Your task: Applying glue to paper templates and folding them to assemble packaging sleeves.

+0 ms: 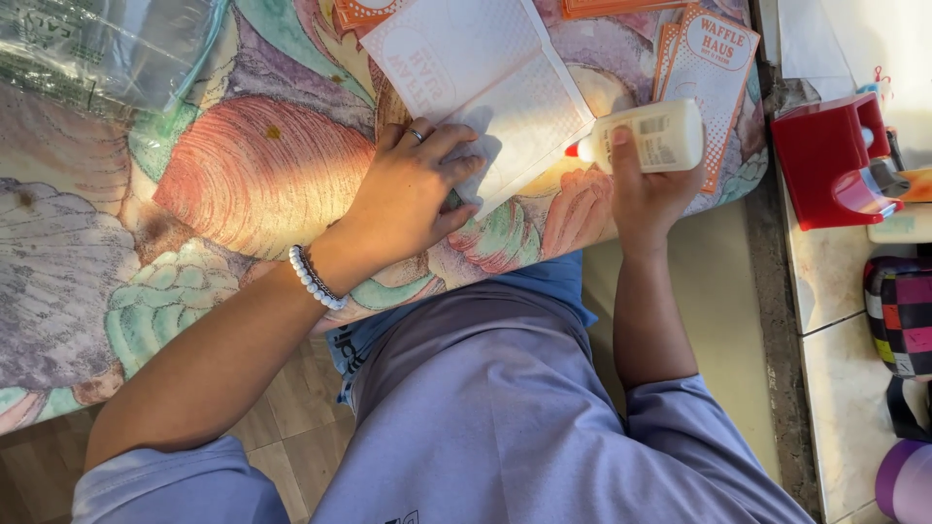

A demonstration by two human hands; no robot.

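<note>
My left hand [416,189], with a ring and a white bead bracelet, presses flat on the near corner of a white printed paper sheet [481,68] lying on a table with a shell-patterned cloth [243,165]. My right hand [646,184] grips a white glue bottle [650,136] held on its side. Its red nozzle [573,150] touches the right edge of the sheet. Orange and white paper pieces [714,58] lie just behind the bottle.
A clear plastic bag [107,49] lies at the table's far left. To the right, a tiled ledge holds a red plastic holder [825,160], a checkered pouch [898,311] and a purple round object [908,480]. My lap sits below the table edge.
</note>
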